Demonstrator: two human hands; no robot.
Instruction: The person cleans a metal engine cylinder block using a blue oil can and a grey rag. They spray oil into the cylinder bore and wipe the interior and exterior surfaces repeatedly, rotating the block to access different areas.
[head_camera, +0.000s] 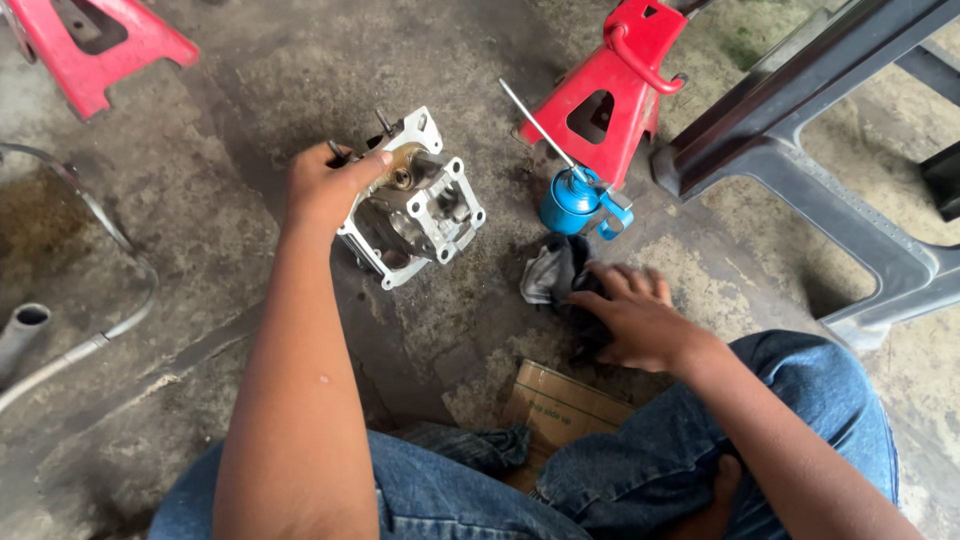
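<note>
Grasped by the left hand (328, 185) at its upper-left edge: one cast-metal engine cylinder head (415, 200), silver-grey, stood on the concrete floor (200, 230) and tilted. Thumb reaches across the top toward a brass-coloured round fitting; fingers wrap the far side and are mostly hidden. Long axis runs from lower left to upper right; the open ported face points toward the lower right. Two thin studs project up from the top edge.

Far left of the grip: a grey hose (120, 240) curving over the floor, and a grey pipe end (20, 330), both cut off by the frame edge. Upper left: a red jack stand (85, 45), partly cut off.

Right of the head: a second red jack stand (610, 100), and just before it a blue oil can (572, 200) with its long thin spout aimed up and to the left; contents not visible.

Below the can: a dark rag (555, 275) on the floor, the right hand (630, 320) pressed over it, fingers curled onto the cloth; how firmly it is clutched cannot be told.

Below that hand: a flattened cardboard box (560, 405), partly hidden by blue-jeaned knees.

Far right: a dark grey plastic frame (790, 130), cut off.
</note>
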